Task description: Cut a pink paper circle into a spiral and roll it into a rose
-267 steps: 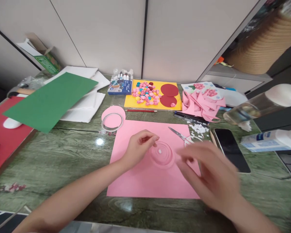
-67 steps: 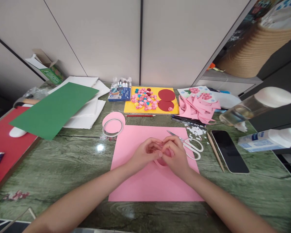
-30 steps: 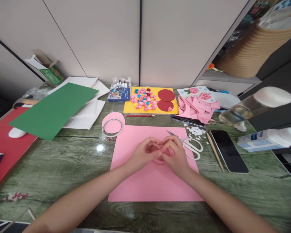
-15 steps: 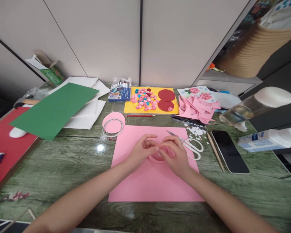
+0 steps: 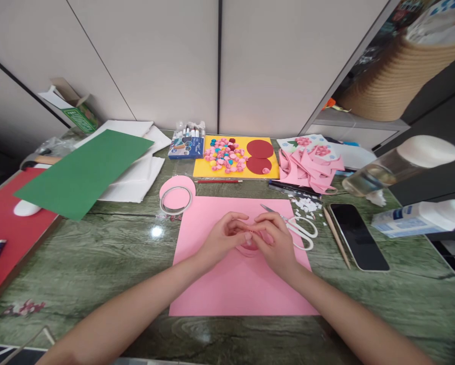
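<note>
Over a large pink sheet (image 5: 238,286), my left hand (image 5: 223,238) and my right hand (image 5: 276,241) meet with fingertips pinched together. Between them is a curved pink paper strip (image 5: 249,252), whose loops hang below the fingers. The exact spot where the fingertips grip it is partly hidden. White-handled scissors (image 5: 305,233) lie just right of my right hand, blades pointing to the upper left and partly on the sheet. Beyond the sheet's upper left corner, a roll of tape (image 5: 161,203) rests on a round pink paper piece (image 5: 179,181).
Rolled paper pieces (image 5: 225,156) and two dark red circles (image 5: 260,148) lie on yellow paper (image 5: 204,172). Pink scraps (image 5: 307,170), a phone (image 5: 358,238), a wooden stick (image 5: 337,237) and bottles (image 5: 387,167) stand or lie right. Green paper (image 5: 86,170) lies left.
My fingers have shifted slightly around the pink paper strip, and my left fingertips sit a little differently. Less of its loop shows between the hands. The other things stay put.
</note>
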### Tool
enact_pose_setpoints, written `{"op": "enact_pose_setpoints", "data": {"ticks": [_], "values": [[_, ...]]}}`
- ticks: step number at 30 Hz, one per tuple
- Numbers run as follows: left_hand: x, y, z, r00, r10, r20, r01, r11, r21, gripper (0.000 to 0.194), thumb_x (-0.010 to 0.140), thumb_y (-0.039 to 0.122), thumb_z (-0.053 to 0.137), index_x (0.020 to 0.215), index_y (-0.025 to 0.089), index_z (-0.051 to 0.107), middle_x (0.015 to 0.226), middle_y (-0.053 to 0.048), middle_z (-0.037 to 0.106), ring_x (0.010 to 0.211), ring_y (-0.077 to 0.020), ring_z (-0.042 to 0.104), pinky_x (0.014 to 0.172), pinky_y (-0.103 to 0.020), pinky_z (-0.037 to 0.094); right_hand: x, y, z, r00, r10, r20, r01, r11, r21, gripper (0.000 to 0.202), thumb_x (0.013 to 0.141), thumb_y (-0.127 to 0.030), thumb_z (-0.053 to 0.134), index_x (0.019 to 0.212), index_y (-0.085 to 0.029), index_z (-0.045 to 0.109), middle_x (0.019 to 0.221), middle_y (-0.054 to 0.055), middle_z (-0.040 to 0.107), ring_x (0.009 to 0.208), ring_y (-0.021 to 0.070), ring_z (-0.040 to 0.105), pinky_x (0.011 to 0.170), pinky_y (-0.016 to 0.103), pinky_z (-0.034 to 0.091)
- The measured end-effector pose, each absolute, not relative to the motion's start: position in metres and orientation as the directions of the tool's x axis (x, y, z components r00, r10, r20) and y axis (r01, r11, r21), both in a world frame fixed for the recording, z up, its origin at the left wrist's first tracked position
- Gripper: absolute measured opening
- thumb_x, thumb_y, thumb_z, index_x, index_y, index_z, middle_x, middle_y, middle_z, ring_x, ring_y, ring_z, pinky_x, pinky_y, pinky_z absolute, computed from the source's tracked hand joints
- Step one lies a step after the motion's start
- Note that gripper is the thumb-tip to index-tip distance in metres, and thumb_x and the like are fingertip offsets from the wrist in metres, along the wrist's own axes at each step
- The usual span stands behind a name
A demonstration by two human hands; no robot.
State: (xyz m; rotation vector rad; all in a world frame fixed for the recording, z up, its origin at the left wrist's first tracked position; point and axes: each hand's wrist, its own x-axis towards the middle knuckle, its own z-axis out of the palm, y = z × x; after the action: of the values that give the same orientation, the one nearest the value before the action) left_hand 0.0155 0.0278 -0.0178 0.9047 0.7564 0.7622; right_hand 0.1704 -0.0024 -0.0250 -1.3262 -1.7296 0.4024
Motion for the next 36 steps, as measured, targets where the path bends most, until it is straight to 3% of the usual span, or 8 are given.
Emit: {"op": "enact_pose_setpoints", "data": {"ticks": [9, 22, 28, 36], "values": [[0.0165, 0.0257, -0.0181, 0.531, 0.822, -0.203, -0.239, 0.376, 0.895, 0.033, 0.067, 0.023, 0.072, 0.094, 0.017, 0.055, 0.082, -0.001, 0.061, 0.079, -0.013, 0.058, 0.07, -0.026, 0.043, 0.1678, -0.0022, -0.0233, -0.033, 0.898, 0.439, 0.573, 0.377, -0.728, 0.015, 0.075, -0.022, 0.064, 0.064, -0.022, 0.054, 0.085, 0.001, 0.052, 0.082, 0.0191, 0.052, 0.073, 0.038, 0.043], [0.016, 0.0255, -0.0186, 0.534, 0.823, -0.193, -0.211, 0.352, 0.912, 0.037, 0.065, 0.025, 0.073, 0.096, 0.017, 0.056, 0.078, -0.002, 0.062, 0.076, -0.0139, 0.058, 0.069, -0.026, 0.041, 0.1669, -0.0028, -0.0229, -0.049, 0.896, 0.442, 0.594, 0.382, -0.708, 0.012, 0.075, -0.023, 0.063, 0.065, -0.023, 0.055, 0.084, 0.002, 0.052, 0.082, 0.02, 0.051, 0.073, 0.038, 0.043], [0.0139, 0.0271, -0.0168, 0.509, 0.828, -0.236, -0.287, 0.422, 0.86, 0.036, 0.066, 0.021, 0.072, 0.098, 0.018, 0.054, 0.074, 0.001, 0.061, 0.069, -0.0104, 0.057, 0.066, -0.024, 0.042, 0.169, -0.0039, -0.0219, -0.078, 0.899, 0.432, 0.615, 0.384, -0.688, 0.004, 0.077, -0.02, 0.061, 0.078, -0.023, 0.06, 0.088, 0.003, 0.052, 0.088, 0.0206, 0.052, 0.077, 0.04, 0.045], [0.0119, 0.0294, -0.0168, 0.52, 0.821, -0.237, -0.278, 0.425, 0.861, 0.036, 0.069, 0.023, 0.07, 0.1, 0.019, 0.053, 0.08, 0.0, 0.063, 0.07, -0.012, 0.059, 0.067, -0.026, 0.045, 0.1705, -0.0048, -0.0253, -0.164, 0.888, 0.43, 0.6, 0.436, -0.671, 0.028, 0.084, -0.017, 0.049, 0.104, -0.03, 0.064, 0.094, 0.005, 0.055, 0.093, 0.0204, 0.053, 0.08, 0.04, 0.047]]}}
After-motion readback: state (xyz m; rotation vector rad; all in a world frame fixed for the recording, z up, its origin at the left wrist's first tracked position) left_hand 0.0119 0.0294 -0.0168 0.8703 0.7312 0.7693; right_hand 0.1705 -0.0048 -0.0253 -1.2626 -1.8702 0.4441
